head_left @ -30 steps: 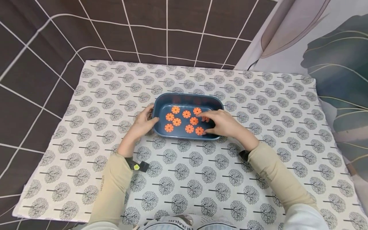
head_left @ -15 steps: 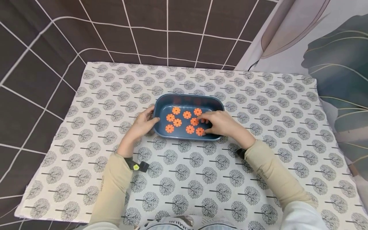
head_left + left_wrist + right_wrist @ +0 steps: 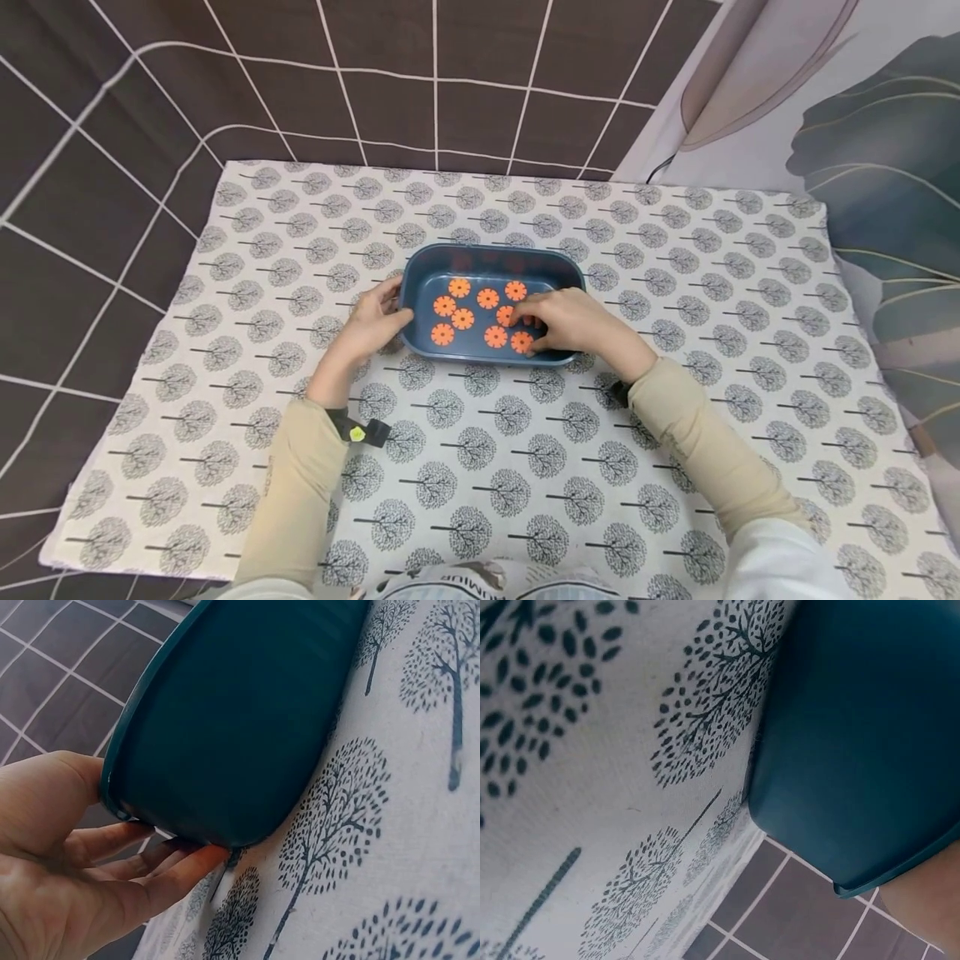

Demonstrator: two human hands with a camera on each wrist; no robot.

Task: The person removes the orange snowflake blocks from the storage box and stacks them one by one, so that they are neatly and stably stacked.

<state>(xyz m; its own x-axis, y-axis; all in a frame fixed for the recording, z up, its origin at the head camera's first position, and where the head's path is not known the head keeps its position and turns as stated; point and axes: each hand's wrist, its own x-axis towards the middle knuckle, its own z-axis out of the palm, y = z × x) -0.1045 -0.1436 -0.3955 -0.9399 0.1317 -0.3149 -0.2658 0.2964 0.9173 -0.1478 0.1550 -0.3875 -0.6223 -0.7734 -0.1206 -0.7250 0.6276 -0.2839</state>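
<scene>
A dark blue oblong plastic tub [image 3: 480, 358] stands on the cloth, with several orange notched plastic discs [image 3: 462, 318] lying flat on its floor. My left hand [image 3: 369, 323] grips the tub's left end, thumb over the rim and fingers against the outer wall, as the left wrist view also shows. My right hand [image 3: 573, 321] reaches over the right end into the tub. Its bent fingers and thumb point down among the discs at that end, one orange disc [image 3: 522, 342] beside the thumb. More orange shows under these fingers, and I cannot tell whether they hold a disc.
A white cloth with grey tree prints [image 3: 480, 450] covers the table around the tub. Dark brown tile-patterned sheeting [image 3: 390, 108] rises behind and on the left. A patterned curtain [image 3: 892, 208] hangs on the right.
My right hand has shifted slightly left and towards me inside the tub, its fingers bending further over the discs. My left hand and the tub stay almost in place.
</scene>
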